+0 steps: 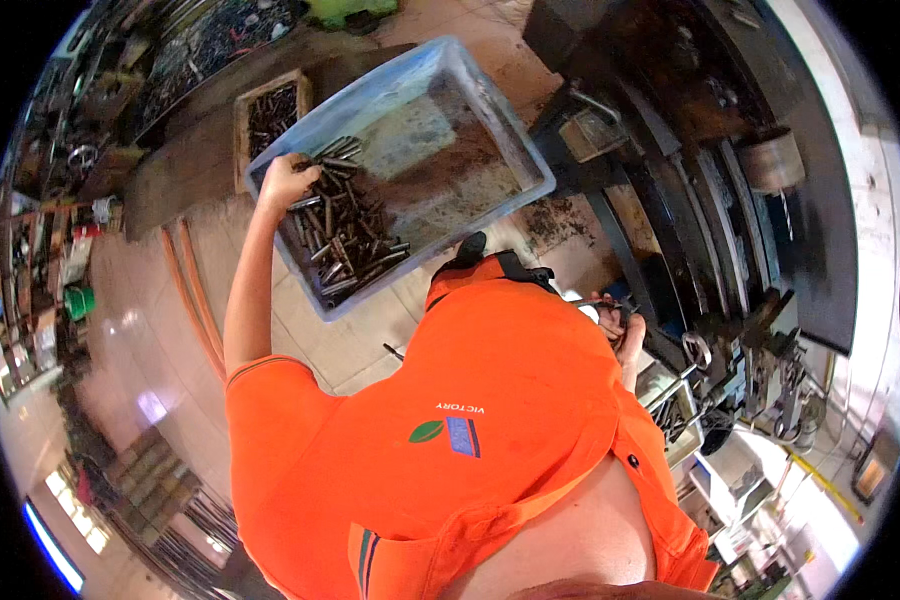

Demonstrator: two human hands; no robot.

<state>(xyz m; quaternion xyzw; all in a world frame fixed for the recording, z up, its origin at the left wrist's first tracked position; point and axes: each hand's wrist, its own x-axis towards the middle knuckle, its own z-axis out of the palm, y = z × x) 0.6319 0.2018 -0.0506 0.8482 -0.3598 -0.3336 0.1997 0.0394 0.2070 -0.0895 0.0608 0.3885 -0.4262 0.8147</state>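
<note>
My left hand (288,182) is at the left rim of a blue-grey plastic bin (440,70), its fingers curled down over a heap of short metal rods (342,225). Some rods are shiny, others dark and dirty; they lie in the bin's left part. What the curled fingers hold is hidden. My right hand (627,338) is beyond my orange shirt, beside the machine, with its fingers bent around a small dark part I cannot make out. The shirt hides much of that arm.
A wooden box (273,115) of small dark metal pieces stands behind the bin. Dark machinery (700,200) with a handwheel (697,348) fills the right side. Orange bars or hoses (192,290) lie on the tiled floor at left. Crowded shelves (45,330) stand farther left.
</note>
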